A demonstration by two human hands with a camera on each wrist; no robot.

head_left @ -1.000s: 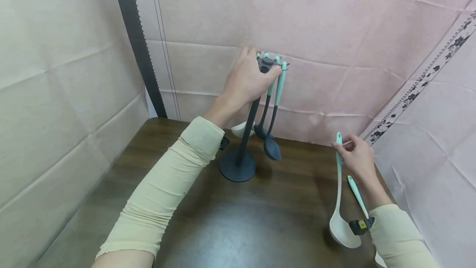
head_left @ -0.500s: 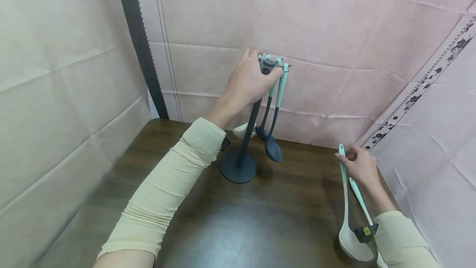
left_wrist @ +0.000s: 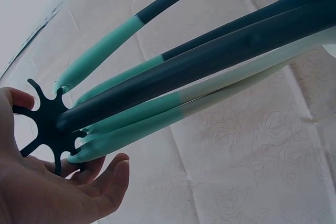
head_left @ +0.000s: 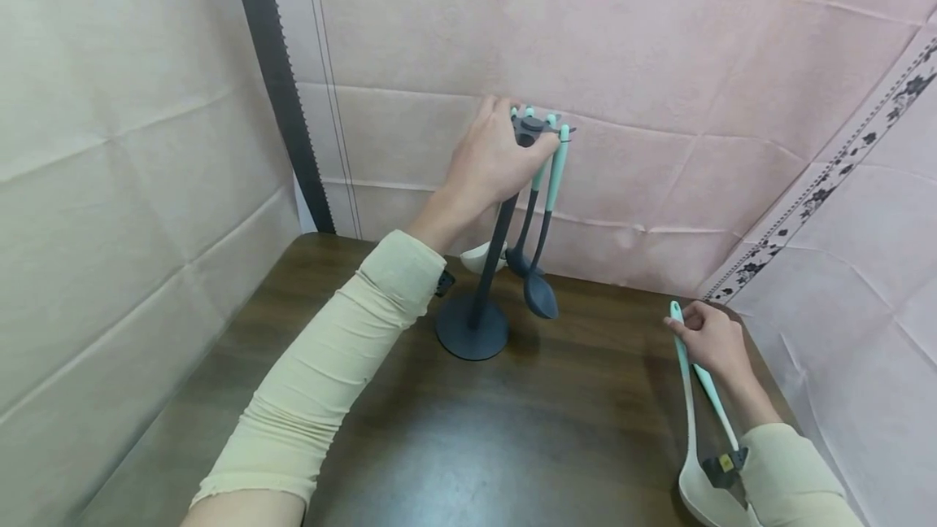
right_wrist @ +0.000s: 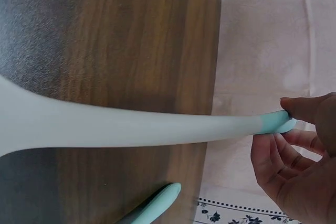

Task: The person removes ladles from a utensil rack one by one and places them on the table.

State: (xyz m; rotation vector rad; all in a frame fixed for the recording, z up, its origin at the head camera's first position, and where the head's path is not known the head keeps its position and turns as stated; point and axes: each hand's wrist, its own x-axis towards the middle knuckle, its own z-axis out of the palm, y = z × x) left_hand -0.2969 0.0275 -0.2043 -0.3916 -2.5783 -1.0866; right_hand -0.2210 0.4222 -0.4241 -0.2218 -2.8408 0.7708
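- Steadying the utensil stand [head_left: 489, 259] at its hook crown, my left hand [head_left: 492, 159] curls round the top; dark ladles hang there
- my right hand [head_left: 712, 338] pinches the mint handle tip of a pale ladle [head_left: 691, 429] (bowl low over the bench [head_left: 556, 421]); hanging step, I judge
- next: lift it to a free hook

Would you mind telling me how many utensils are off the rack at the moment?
2. The right hand pinches the mint handle tip of a pale ladle; a second utensil lies on the table beside it, its head hidden. Others hang on the rack.
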